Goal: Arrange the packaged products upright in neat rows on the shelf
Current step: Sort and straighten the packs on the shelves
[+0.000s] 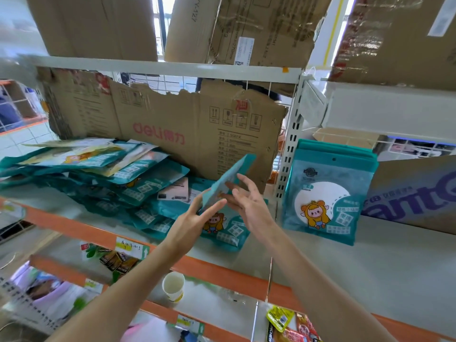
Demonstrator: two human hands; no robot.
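We see both hands raised over the pale grey metal shelf (385, 275) with its orange front edge, meeting around one flat teal plastic packet (229, 180) that is tilted on edge above the shelf. The left hand (195, 223) reaches up from below, its fingers (217, 204) nearly straight and pressed against the packet's lower near face, thumb behind it. The right hand (249, 203) has its fingers (246, 181) spread and relaxed, touching the packet's right side; we cannot tell whether any of them curl round it. Directly beneath the hands another teal packet with a yellow cartoon figure (222, 228) lies flat near the shelf edge. To the left, a loose heap of the same teal packets (118, 178) sprawls flat and overlapping, in front of a torn brown cardboard sheet with red lettering (172, 129). To the right, past the white slotted upright post (288, 154), a row of teal packets standing upright (325, 196) leans back, just beside a cardboard box with purple lettering (414, 191). A white paper cup (173, 286) stands on the shelf below.
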